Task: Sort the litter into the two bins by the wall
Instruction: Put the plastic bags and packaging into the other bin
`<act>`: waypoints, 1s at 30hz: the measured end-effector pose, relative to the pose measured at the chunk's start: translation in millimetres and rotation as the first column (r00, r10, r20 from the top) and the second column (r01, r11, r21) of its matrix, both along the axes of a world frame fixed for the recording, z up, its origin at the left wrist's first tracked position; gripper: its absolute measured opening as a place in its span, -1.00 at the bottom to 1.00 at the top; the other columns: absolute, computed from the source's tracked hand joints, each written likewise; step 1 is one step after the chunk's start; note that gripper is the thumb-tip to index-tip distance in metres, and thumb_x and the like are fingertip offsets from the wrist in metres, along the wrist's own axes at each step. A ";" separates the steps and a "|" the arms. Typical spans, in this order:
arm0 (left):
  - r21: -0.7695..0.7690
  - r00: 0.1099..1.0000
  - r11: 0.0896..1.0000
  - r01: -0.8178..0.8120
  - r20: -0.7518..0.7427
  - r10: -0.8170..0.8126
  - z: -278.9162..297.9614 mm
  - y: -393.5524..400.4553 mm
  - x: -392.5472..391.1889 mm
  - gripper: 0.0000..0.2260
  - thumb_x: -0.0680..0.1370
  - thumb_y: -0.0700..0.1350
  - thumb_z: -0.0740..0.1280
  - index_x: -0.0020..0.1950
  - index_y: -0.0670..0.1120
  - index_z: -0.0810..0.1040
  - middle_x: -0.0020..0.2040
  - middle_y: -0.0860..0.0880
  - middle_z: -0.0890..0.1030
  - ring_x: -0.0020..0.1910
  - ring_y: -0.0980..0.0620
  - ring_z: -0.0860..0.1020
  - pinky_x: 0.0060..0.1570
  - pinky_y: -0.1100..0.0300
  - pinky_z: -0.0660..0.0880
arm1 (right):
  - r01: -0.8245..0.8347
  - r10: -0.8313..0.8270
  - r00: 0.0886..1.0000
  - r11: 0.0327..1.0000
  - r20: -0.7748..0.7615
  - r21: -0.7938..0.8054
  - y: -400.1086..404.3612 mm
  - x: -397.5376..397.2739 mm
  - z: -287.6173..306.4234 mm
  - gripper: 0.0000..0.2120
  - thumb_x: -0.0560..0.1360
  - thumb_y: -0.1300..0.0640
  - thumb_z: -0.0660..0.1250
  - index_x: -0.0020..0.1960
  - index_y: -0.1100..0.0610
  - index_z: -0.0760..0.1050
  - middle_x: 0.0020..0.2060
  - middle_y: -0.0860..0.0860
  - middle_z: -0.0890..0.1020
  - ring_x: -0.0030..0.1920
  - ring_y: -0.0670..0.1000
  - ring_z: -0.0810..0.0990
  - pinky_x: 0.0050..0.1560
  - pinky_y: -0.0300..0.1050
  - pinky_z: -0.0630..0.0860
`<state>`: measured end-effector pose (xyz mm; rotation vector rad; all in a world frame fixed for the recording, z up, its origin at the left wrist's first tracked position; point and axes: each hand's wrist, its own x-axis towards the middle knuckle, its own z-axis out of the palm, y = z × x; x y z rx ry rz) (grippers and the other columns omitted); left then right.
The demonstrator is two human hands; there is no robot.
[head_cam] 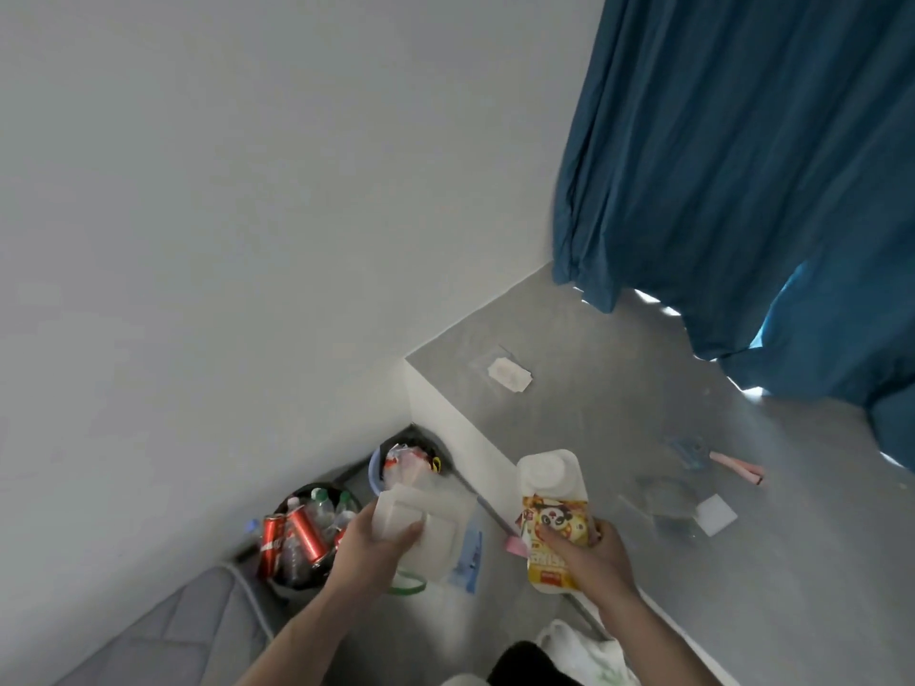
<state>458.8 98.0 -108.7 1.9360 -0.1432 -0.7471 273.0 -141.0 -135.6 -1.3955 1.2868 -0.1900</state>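
Both bare forearms reach forward from the bottom of the view. The left hand [376,537] is raised with its back toward the camera, thumb and fingers pinching a white foam container [421,529]. The right hand [589,552] curls its fingers round a yellow panda-printed pouch [549,527], thumb across its front

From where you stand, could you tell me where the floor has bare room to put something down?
Bare: floor between the white wrapper and the blue curtain. Crowded: around the clear packaging, white block and pink tube, and beside both full bins.
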 end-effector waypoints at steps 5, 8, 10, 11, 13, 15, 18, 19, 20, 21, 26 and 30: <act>0.047 0.996 0.997 -0.064 -0.056 0.066 -16.9 -3.8 34.8 -0.74 0.47 -0.01 0.55 0.08 -0.04 0.62 -0.12 -0.01 0.73 -0.20 0.11 0.69 -0.23 0.23 0.59 | -0.064 0.064 0.997 0.998 -0.035 0.007 -14.5 51.7 -9.2 -0.37 0.16 -0.12 0.70 0.09 0.07 0.53 -0.05 -0.02 0.70 -0.11 0.01 0.72 -0.07 0.04 0.68; 0.077 0.993 0.993 -0.089 -0.075 0.095 -20.2 -12.5 56.5 -0.74 0.49 0.02 0.53 0.09 -0.03 0.58 -0.08 -0.03 0.70 -0.13 0.05 0.68 -0.30 0.25 0.57 | -0.102 0.103 0.994 0.995 -0.037 0.020 -28.6 91.6 -11.8 -0.39 0.20 -0.09 0.70 0.11 0.05 0.50 -0.04 -0.02 0.68 -0.09 0.02 0.70 -0.05 0.03 0.66; 0.102 0.992 0.990 -0.093 -0.080 0.101 -18.6 -18.1 72.9 -0.76 0.51 0.00 0.52 0.08 -0.01 0.55 -0.06 -0.04 0.68 -0.08 0.01 0.67 -0.34 0.28 0.55 | -0.123 0.125 0.991 0.992 -0.045 0.027 -36.3 116.2 -16.2 -0.40 0.21 -0.09 0.69 0.11 0.06 0.49 -0.03 -0.02 0.68 -0.09 0.03 0.70 -0.06 0.01 0.66; 0.115 0.993 0.989 -0.092 -0.062 0.100 -19.1 -20.5 82.6 -0.77 0.50 -0.01 0.52 0.08 -0.02 0.56 -0.07 -0.03 0.68 -0.08 0.01 0.67 -0.33 0.29 0.54 | -0.131 0.133 0.990 0.991 -0.054 0.039 -39.8 127.9 -20.3 -0.39 0.20 -0.10 0.69 0.12 0.06 0.49 -0.03 -0.01 0.68 -0.09 0.03 0.70 -0.06 0.01 0.66; 0.146 0.996 0.985 -0.087 -0.010 0.089 -16.3 -26.8 103.3 -0.77 0.50 0.00 0.52 0.06 -0.03 0.58 -0.10 -0.02 0.69 -0.13 0.08 0.66 -0.31 0.36 0.50 | -0.149 0.152 0.987 0.987 -0.053 0.064 -46.1 148.2 -28.8 -0.31 0.12 -0.18 0.70 0.12 0.05 0.52 -0.05 -0.03 0.71 -0.11 0.01 0.72 -0.07 0.03 0.68; 0.172 0.996 0.981 -0.087 0.005 0.088 -18.4 -28.9 126.1 -0.81 0.51 0.00 0.51 0.02 -0.02 0.57 -0.13 0.00 0.68 -0.15 0.09 0.65 -0.33 0.37 0.50 | -0.189 0.195 0.978 0.978 -0.078 0.084 -52.1 163.9 -48.7 -0.17 -0.02 -0.33 0.68 0.10 0.05 0.57 -0.09 -0.05 0.73 -0.15 -0.02 0.74 -0.10 0.05 0.70; 0.214 0.990 0.969 -0.126 -0.039 0.138 -22.9 -26.9 155.5 -0.77 0.47 0.01 0.55 -0.02 -0.05 0.59 -0.16 -0.04 0.70 -0.14 -0.06 0.69 -0.17 0.01 0.66 | -0.192 0.203 0.974 0.975 -0.099 0.109 -47.4 183.4 -54.5 -0.22 0.02 -0.30 0.69 0.10 0.06 0.57 -0.11 -0.06 0.73 -0.16 -0.05 0.73 -0.14 -0.03 0.68; 0.222 0.986 0.965 -0.140 -0.058 0.157 -27.7 -26.1 165.6 -0.70 0.43 0.07 0.57 0.01 -0.05 0.60 -0.15 -0.05 0.70 -0.15 -0.09 0.70 -0.17 -0.09 0.67 | -0.189 0.201 0.973 0.975 -0.110 0.114 -44.4 190.2 -48.1 -0.28 0.08 -0.23 0.69 0.11 0.06 0.56 -0.09 -0.07 0.73 -0.15 -0.05 0.72 -0.15 -0.06 0.66; 0.229 0.984 0.963 -0.144 -0.072 0.165 -33.3 -26.2 176.0 -0.64 0.39 0.12 0.57 0.03 -0.04 0.59 -0.14 -0.05 0.70 -0.16 -0.09 0.70 -0.18 -0.13 0.67 | -0.184 0.197 0.973 0.977 -0.122 0.111 -43.8 198.1 -44.8 -0.33 0.14 -0.18 0.69 0.12 0.07 0.54 -0.08 -0.06 0.72 -0.13 -0.04 0.71 -0.14 -0.07 0.64; 0.233 0.983 0.962 -0.142 -0.082 0.165 -38.2 -27.8 186.9 -0.62 0.38 0.13 0.57 0.05 -0.03 0.59 -0.12 -0.05 0.70 -0.15 -0.08 0.69 -0.19 -0.12 0.67 | -0.181 0.195 0.971 0.977 -0.135 0.114 -45.0 206.6 -44.0 -0.35 0.17 -0.15 0.68 0.13 0.08 0.52 -0.07 -0.06 0.70 -0.12 -0.03 0.70 -0.13 -0.08 0.63; 0.228 0.973 0.972 -0.062 -0.205 0.110 -69.9 -41.9 243.2 -0.65 0.45 0.02 0.56 0.15 -0.07 0.59 -0.06 -0.04 0.72 -0.09 -0.03 0.70 -0.06 -0.05 0.66 | -0.149 0.179 0.962 0.978 -0.209 0.149 -40.7 239.7 -62.1 -0.34 0.17 -0.17 0.67 0.12 0.04 0.47 -0.04 -0.08 0.67 -0.08 -0.03 0.68 -0.01 0.02 0.64; 0.280 0.959 0.959 0.046 -0.280 0.035 -120.9 -63.8 296.1 -0.68 0.50 -0.04 0.52 0.19 -0.08 0.55 -0.03 -0.05 0.68 -0.09 -0.03 0.66 -0.29 0.14 0.59 | -0.082 0.137 0.953 0.975 -0.268 0.207 -30.5 268.6 -95.4 -0.25 0.07 -0.22 0.66 0.14 0.00 0.47 -0.04 -0.08 0.68 -0.09 -0.03 0.69 -0.04 0.04 0.66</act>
